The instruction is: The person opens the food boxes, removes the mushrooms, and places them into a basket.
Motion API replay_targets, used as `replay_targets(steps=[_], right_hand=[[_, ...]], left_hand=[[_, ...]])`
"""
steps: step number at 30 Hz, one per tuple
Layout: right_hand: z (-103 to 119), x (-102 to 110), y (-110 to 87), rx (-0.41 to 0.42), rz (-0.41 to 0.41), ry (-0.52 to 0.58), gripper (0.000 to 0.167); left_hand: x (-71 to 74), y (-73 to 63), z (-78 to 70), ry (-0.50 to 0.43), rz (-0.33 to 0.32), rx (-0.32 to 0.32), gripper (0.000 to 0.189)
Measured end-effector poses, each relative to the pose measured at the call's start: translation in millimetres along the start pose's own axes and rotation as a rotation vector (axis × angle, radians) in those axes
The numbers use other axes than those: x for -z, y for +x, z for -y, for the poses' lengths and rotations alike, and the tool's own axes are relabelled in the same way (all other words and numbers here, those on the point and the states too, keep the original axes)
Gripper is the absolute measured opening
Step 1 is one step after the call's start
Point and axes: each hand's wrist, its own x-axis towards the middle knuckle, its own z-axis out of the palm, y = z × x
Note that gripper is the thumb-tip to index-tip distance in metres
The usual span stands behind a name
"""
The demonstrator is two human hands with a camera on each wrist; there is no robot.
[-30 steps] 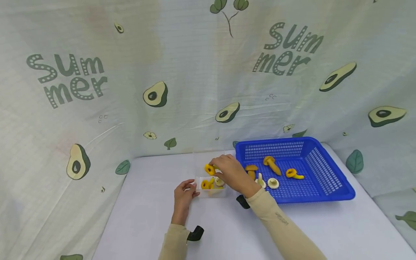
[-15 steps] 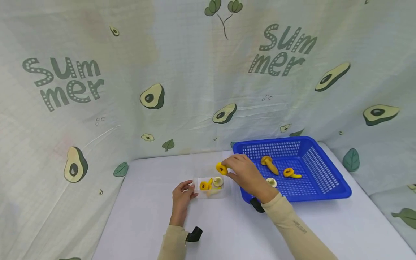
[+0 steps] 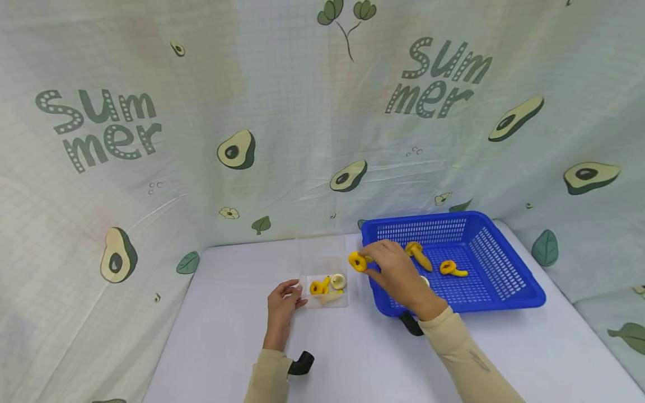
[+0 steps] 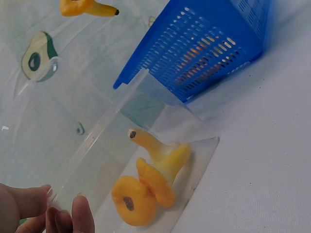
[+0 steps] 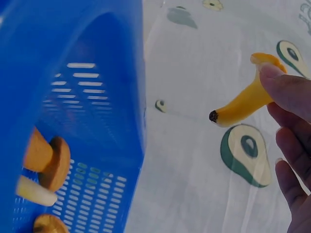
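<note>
My right hand (image 3: 400, 277) pinches a yellow chanterelle-like mushroom (image 5: 245, 102) by its cap end, between thumb and fingers. It is raised by the left side of the blue basket, and the dark-tipped stem points away from the fingers in the right wrist view. My left hand (image 3: 282, 310) grips the left edge of a clear plastic box (image 4: 99, 138) with thumb and fingertips. Inside the box lie yellow mushrooms (image 4: 133, 201) and a white mushroom (image 3: 338, 281). The box's clear lid (image 3: 322, 252) stands opened at the back.
The blue perforated basket (image 3: 496, 308) stands on the white table (image 3: 221, 336), right of the box. In it are a brown mushroom (image 3: 422, 260), another yellow mushroom (image 3: 456, 270) and a white one (image 3: 425, 280) partly behind my right hand. A printed curtain (image 3: 292, 112) hangs behind.
My right hand has moved rightward with the yellow mushroom, from above the box to the basket's left side. The left hand stays at the box edge.
</note>
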Motion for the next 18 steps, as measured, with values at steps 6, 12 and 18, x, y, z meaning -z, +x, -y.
replay_targets(steps=[6, 12, 18], right_hand=[[-9, 5, -10.5, -0.03, -0.012, -0.011, 0.047], [-16, 10, -19.1, -0.036, -0.042, -0.019, 0.049], [-25, 16, -27.1, -0.049, -0.041, -0.01, 0.05]], left_hand=[[-0.2, -0.1, -0.7, -0.001, 0.001, -0.006, 0.03], [0.0, -0.6, -2.1, 0.002, 0.0, -0.001, 0.031], [-0.3, 0.4, -1.7, -0.002, 0.002, 0.009, 0.03]])
